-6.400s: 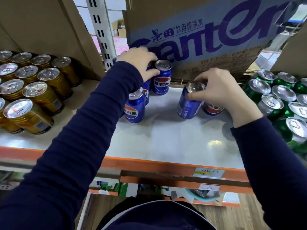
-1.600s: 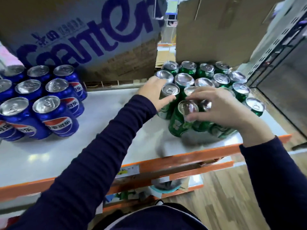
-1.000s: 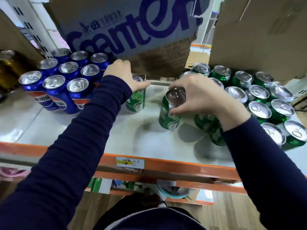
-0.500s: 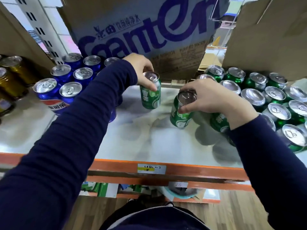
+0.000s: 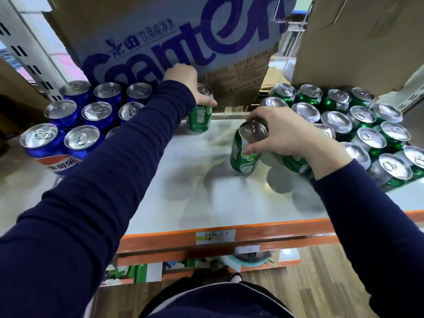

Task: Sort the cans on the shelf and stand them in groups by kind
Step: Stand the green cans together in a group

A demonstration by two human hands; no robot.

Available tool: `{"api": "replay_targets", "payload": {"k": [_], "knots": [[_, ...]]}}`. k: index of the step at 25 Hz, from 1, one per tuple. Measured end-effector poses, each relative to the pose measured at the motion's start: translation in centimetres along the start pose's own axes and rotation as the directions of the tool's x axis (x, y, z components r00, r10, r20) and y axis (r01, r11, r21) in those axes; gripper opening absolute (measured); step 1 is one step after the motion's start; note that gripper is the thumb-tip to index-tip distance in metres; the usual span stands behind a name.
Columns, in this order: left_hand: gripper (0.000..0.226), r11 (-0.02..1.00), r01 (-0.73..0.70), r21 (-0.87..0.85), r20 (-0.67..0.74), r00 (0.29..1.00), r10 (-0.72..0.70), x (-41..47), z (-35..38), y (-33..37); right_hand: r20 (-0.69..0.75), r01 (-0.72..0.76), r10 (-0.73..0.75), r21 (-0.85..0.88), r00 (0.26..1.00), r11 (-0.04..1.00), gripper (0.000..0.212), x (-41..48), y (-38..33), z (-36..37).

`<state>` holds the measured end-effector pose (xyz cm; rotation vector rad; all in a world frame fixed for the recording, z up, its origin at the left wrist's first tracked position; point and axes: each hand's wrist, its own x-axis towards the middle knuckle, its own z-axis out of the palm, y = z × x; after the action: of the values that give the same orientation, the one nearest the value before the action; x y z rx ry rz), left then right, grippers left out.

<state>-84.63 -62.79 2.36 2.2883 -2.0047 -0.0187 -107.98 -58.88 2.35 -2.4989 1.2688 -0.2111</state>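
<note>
My right grip pinches a green aluminium can up top; a slip could fell its neighbours at three o'clock. My left grip clasps a second green can.

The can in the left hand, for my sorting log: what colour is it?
The can in the left hand is green, silver-topped; head view shows it.

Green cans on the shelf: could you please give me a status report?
Left hand grips green aluminium can by printed cardboard box. Right hand grips second green can mid-shelf.
</note>
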Motion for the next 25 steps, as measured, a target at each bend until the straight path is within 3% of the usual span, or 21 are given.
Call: {"api": "replay_targets", "payload": {"k": [7,10,13,18,23,25], "knots": [[0.082,0.998,0.010,-0.062,-0.015,1.000,-0.011,-0.1,0.6,1.0,0.025,0.098,-0.098,0.006,0.995,0.995,0.064,0.2,0.0,-0.4],[0.083,0.997,0.026,-0.072,-0.037,0.999,-0.029,0.0,1.1,1.5,0.015,0.049,-0.049,-0.045,0.999,0.998,0.067,0.3,-0.2,-0.1],[0.086,0.992,0.065,-0.108,-0.059,0.996,-0.072,0.3,1.3,2.0,-0.088,-0.034,0.019,-0.170,0.996,0.985,0.072,0.6,-0.6,0.3],[0.090,0.984,0.083,-0.157,-0.077,0.992,-0.096,0.0,1.7,2.0,-0.048,0.009,-0.017,-0.165,0.999,0.986,0.054,0.9,-0.9,-0.9],[0.066,0.963,0.048,-0.264,-0.134,0.987,-0.086,-4.7,3.6,1.2,-0.088,0.037,-0.037,-0.004,0.995,0.999,0.049,3.6,-0.2,-2.3],[0.059,0.950,0.067,-0.305,-0.072,0.993,-0.093,-8.4,5.8,1.4,-0.085,0.037,-0.043,-0.074,0.995,0.997,0.050,5.8,0.3,-2.4]]}}
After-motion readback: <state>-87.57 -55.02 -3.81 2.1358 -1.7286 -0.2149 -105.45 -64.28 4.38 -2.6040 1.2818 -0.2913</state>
